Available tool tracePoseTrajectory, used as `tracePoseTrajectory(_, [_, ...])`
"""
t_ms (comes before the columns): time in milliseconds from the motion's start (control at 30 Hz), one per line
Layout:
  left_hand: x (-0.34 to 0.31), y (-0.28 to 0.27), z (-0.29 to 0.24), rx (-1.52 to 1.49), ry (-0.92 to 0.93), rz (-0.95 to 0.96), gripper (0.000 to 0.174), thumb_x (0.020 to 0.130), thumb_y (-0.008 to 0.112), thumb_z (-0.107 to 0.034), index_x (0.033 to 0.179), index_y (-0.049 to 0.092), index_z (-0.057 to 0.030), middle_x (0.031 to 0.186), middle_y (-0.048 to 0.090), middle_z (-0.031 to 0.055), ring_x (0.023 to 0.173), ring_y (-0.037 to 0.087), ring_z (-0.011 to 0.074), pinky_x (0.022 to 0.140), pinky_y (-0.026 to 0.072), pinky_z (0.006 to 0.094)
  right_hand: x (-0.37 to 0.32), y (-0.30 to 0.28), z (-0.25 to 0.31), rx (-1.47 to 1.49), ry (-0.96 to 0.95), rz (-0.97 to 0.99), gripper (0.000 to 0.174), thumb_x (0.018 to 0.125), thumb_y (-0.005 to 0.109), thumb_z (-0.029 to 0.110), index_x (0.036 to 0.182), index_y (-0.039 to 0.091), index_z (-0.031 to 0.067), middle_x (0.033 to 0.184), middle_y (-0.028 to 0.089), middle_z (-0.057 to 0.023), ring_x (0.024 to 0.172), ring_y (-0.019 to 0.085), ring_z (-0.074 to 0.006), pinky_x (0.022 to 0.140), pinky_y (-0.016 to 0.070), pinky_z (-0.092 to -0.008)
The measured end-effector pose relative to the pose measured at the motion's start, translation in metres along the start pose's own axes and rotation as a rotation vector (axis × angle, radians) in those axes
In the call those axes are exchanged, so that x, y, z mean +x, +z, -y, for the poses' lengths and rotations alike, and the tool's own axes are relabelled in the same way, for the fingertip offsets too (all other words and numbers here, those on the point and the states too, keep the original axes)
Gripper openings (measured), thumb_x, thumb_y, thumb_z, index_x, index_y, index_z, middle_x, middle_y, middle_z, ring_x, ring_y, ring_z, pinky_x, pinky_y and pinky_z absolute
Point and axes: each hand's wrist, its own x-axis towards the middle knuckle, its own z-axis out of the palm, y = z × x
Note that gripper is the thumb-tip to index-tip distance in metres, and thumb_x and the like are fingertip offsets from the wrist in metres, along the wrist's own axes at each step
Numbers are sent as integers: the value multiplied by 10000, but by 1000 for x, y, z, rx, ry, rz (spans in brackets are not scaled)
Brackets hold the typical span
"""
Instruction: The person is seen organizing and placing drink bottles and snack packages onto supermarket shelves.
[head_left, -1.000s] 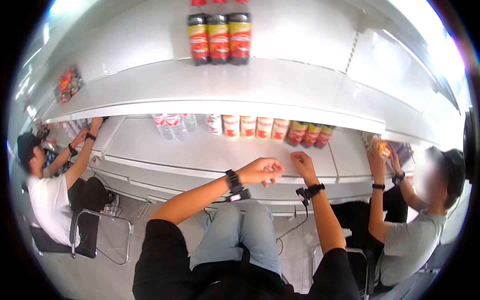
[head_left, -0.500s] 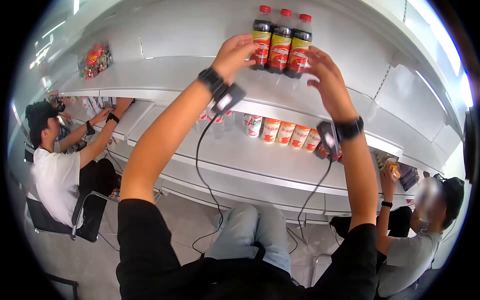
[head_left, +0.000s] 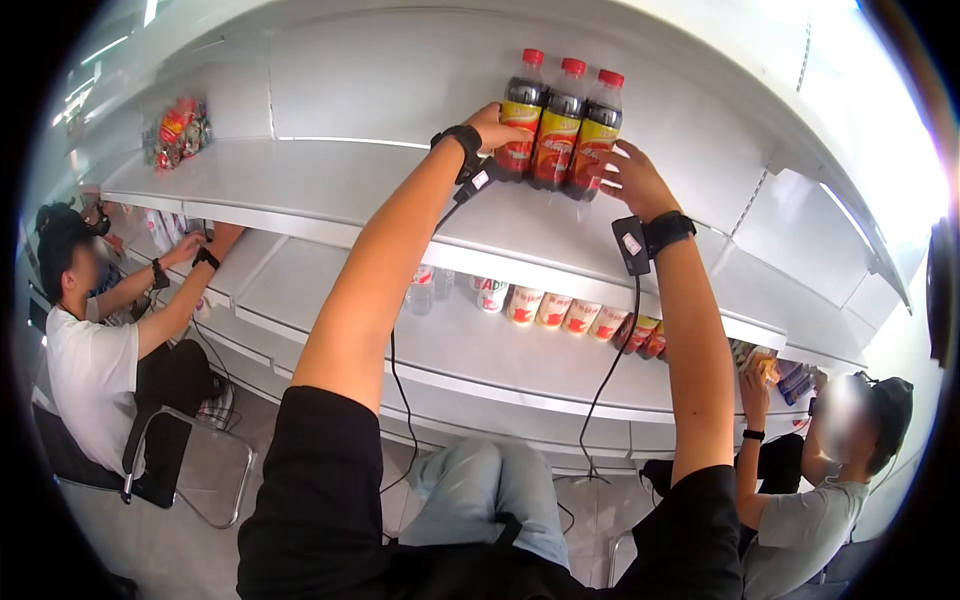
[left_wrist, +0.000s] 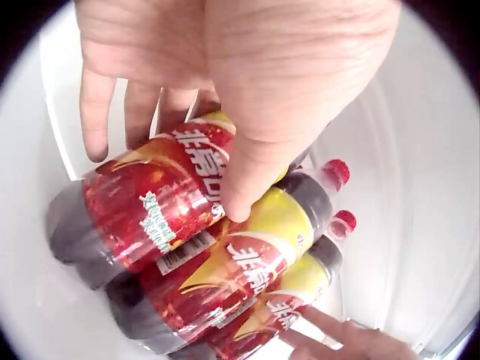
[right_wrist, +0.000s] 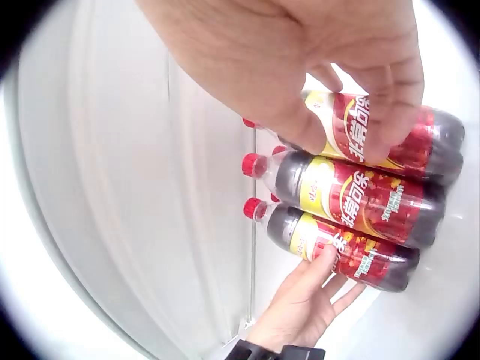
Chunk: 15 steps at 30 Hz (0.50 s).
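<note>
Three cola bottles with red caps and red-yellow labels stand side by side on the upper shelf (head_left: 400,185). My left hand (head_left: 490,128) grips the left cola bottle (head_left: 526,92). Its thumb lies across the front label in the left wrist view, the other fingers round the outer side. The middle cola bottle (head_left: 556,145) stands close between its neighbours. At the right cola bottle (head_left: 597,138) is my right hand (head_left: 642,185), fingers spread and loosely bent. Its fingertips overlap the label in the right wrist view. More red caps show behind the front bottles there.
On the lower shelf (head_left: 470,345) stand clear water bottles (head_left: 420,295), several white-and-orange cups (head_left: 552,310) and more dark bottles (head_left: 648,335). A red snack bag (head_left: 180,130) lies at the upper shelf's left. People sit at both sides; cables hang from my wrists.
Both hands have risen from in front of the lower shelf to the cola bottles. Over the last half second the left hand has taken hold of the left bottle; the right has come to the right one.
</note>
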Motion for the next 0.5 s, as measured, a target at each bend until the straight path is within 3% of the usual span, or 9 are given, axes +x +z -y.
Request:
tracePoseTrajectory(33, [3,1,1,54,57,-28,608,789,812,-221,1278,524,-6,1147,666,137,1021,661,210,874,554,366,-5,-2,1,-1,-5,17,822,893,677,172,1530,181,19,1211,590,-160,1007,654,-216,848,513,-360])
tracePoseTrajectory(67, [6,2,5,107,106,-46,589,785,814,-217,1258,539,2,1117,681,134,982,674,212,853,561,359,-9,-2,0,21,23,-47,604,977,547,186,1508,266,124,1337,550,-77,1150,615,-265,938,488,-371])
tracePoseTrajectory(133, [10,-2,6,194,144,16,573,795,811,-231,1248,552,3,1117,686,135,995,673,206,842,568,355,-18,-23,-1,4,-97,39,548,1014,484,217,1512,271,138,1413,501,-100,1214,580,-278,968,467,-390])
tracePoseTrajectory(167, [8,-6,7,226,139,96,574,809,807,-249,1260,550,-4,1148,676,138,1046,660,199,851,568,358,-36,-30,6,20,-187,93,652,963,559,209,1509,246,40,1359,554,-145,1123,623,-264,932,493,-377])
tracePoseTrajectory(233, [-11,-11,4,156,135,-28,596,827,792,-260,1298,528,-7,1177,664,121,1058,655,195,896,550,356,-76,-37,19,-136,-325,72,553,987,523,278,1456,368,29,1358,579,-130,1109,626,-246,915,482,-331])
tracePoseTrajectory(267, [-33,-14,-6,79,170,6,595,839,782,-261,1307,519,-5,1200,651,120,1074,647,193,911,542,354,-103,-38,30,-202,-361,57,524,989,516,275,1437,401,29,1325,609,-118,1073,627,-215,895,477,-316])
tracePoseTrajectory(367, [-134,-14,-56,37,266,50,577,875,748,-264,1323,498,0,1258,612,110,1128,619,191,947,524,352,-181,-46,38,-189,-346,-4,431,985,523,251,1351,518,23,1184,660,-98,923,616,-136,779,460,-248])
tracePoseTrajectory(433, [-192,0,-65,-79,398,55,578,804,815,-209,1264,531,-3,1183,655,111,1040,652,192,910,537,344,-226,-62,15,-158,-379,-24,349,984,534,242,1250,588,22,1046,674,-90,809,608,-115,700,452,-242])
tracePoseTrajectory(500, [-255,23,-70,-76,308,86,577,806,821,-196,1264,524,-6,1245,616,102,1118,616,191,986,492,353,-272,-66,-20,-66,-306,2,260,979,554,197,1166,615,27,946,676,-81,735,602,-110,647,456,-250])
